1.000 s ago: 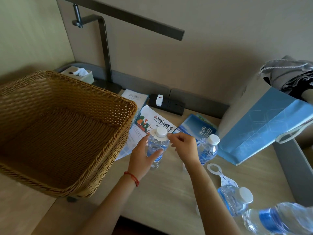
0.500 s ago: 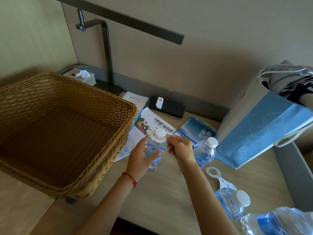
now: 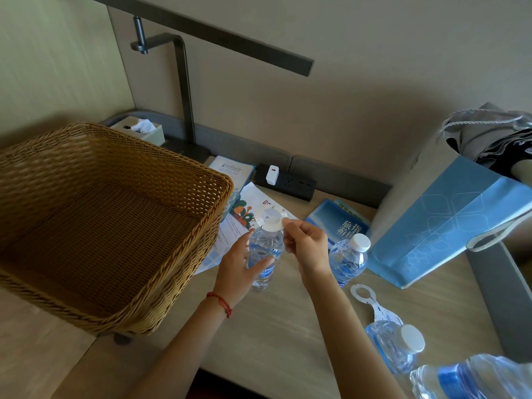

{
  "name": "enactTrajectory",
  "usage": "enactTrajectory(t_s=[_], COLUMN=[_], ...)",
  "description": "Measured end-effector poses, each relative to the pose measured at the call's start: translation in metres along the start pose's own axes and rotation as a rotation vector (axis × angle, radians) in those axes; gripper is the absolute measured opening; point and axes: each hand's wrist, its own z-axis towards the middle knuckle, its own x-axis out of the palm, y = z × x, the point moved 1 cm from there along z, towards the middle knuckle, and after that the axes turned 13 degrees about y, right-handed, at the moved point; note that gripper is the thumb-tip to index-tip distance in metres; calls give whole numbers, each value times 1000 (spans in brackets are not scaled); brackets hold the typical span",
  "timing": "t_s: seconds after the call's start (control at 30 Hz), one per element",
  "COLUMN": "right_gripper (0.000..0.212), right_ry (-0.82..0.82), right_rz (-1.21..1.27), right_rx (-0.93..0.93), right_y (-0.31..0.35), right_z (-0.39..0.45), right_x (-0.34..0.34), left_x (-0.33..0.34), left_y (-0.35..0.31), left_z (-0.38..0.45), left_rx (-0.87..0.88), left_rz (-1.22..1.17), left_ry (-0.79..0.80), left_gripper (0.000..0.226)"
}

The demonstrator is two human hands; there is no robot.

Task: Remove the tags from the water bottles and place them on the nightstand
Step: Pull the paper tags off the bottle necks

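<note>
White paper tag (image 3: 270, 219) sits around the cap of the water bottle (image 3: 263, 256) we hold upright on the bench (image 3: 288, 326), just right of the wicker basket (image 3: 95, 226). Our left hand (image 3: 239, 269) grips the bottle body; our right hand (image 3: 305, 244) pinches the tag edge. A removed tag (image 3: 371, 305) lies further right, between two more bottles

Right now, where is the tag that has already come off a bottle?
In the head view, the loose tag lies flat on the nightstand, lower right, between the standing bottle and the nearer bottle.
</note>
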Motion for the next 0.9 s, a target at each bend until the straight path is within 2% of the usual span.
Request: enactTrajectory(t_s=[0.2,0.47,0.7,0.9], right_gripper=[26,35,19,36], right_ry=[-134,-314,-327,-247], right_rz=[55,-63,-176,-290], right_rx=[-39,112,420,534], right_y=[-9,-60,-118,-141], right_z=[-6,-17,-15,-23], right_x=[-11,-29,-32,-32], left_x=[-1,0,-2,-1], left_y=[-2,1,2,2], left_z=[0,-1,0,-1], left_rx=[28,41,26,34], left_rz=[-20,-26,15,11], left_ry=[16,17,28,24], left_gripper=[62,63,65,66])
